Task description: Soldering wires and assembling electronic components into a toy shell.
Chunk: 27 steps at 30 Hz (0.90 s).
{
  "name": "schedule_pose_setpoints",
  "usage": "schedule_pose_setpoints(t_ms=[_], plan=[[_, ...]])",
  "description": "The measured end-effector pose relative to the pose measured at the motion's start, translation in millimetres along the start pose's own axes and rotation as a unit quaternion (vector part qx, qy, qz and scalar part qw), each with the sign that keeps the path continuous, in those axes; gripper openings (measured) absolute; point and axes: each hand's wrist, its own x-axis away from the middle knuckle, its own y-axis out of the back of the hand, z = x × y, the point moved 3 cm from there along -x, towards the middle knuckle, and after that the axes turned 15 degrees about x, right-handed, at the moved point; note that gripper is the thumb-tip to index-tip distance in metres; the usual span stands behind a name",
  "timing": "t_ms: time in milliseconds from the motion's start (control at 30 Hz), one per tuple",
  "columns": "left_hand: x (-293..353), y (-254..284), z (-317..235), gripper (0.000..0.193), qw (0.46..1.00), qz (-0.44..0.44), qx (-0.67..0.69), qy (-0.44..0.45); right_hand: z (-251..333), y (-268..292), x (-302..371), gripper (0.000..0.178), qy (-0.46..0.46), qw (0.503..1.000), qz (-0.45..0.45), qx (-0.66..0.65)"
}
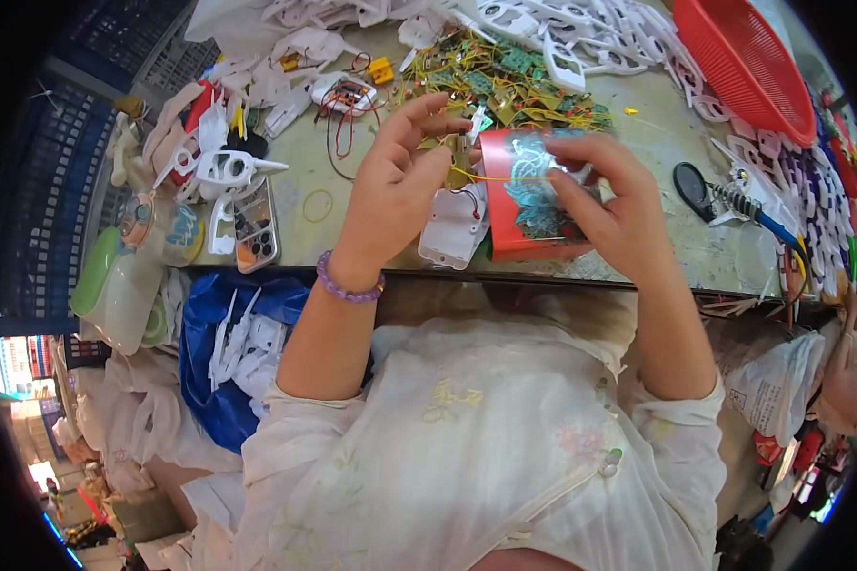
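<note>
My left hand (405, 176) is closed at the fingertips on a small circuit board (461, 157), partly hidden by the fingers. A thin yellow wire (500, 178) runs from it to my right hand (614, 195), whose thumb and forefinger pinch the wire's end. Behind the wire stands a red box (505, 238) with a teal printed pattern, just under my right fingers. Between the box and my left wrist lies a white plastic casing (455, 228) with short thin wires inside. A heap of green circuit boards (514, 81) with yellow wires lies beyond both hands.
White plastic frames (571, 52) pile up at the back, beside a red basket (747, 67). A soldering iron in its coiled holder (738, 202) is at right. A parts tray (255, 226) sits at left. Below the table edge hangs a blue bag (205, 314) of white pieces.
</note>
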Motion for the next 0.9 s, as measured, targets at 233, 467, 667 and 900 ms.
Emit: schedule_pose_setpoints(t_ms=[233, 467, 667, 900], plan=[[7, 9, 1, 0.049, 0.996, 0.024, 0.074, 0.037, 19, -28, -44, 0.029, 0.063, 0.984, 0.153, -0.071], [13, 19, -2, 0.042, 0.998, 0.043, 0.034, 0.015, 20, -14, -24, 0.043, 0.064, 0.975, 0.205, -0.05], [18, 24, -3, 0.036, 0.997, 0.05, -0.01, -0.059, 23, -44, -32, 0.038, 0.083, 0.979, 0.187, 0.003], [14, 30, 0, 0.034, 0.997, 0.054, -0.012, -0.058, 21, -40, -41, 0.025, 0.094, 0.983, 0.146, -0.063]])
